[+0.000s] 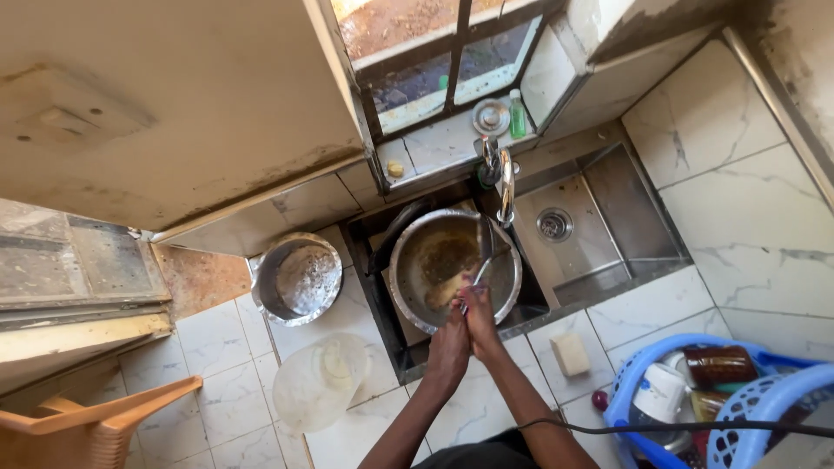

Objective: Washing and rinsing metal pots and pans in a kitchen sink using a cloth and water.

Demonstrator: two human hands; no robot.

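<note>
My left hand (pixel 448 340) and my right hand (pixel 480 314) are pressed together over the near rim of a round metal basin (pixel 405 287). The basin sits in the left sink bowl and holds murky brown water. Both hands are closed around the handle end of a metal utensil (pixel 484 247). Its flat dark blade points up and away over the basin, just below the tap (pixel 506 184). I cannot tell whether anything else is in my palms.
A foamy metal pot (pixel 300 278) and a clear plastic lid (pixel 320 380) sit on the tiled counter to the left. The right sink bowl (pixel 599 217), a soap bar (pixel 571 353) and blue baskets (pixel 627 382) of jars lie to the right. An orange chair (pixel 95 426) stands at bottom left.
</note>
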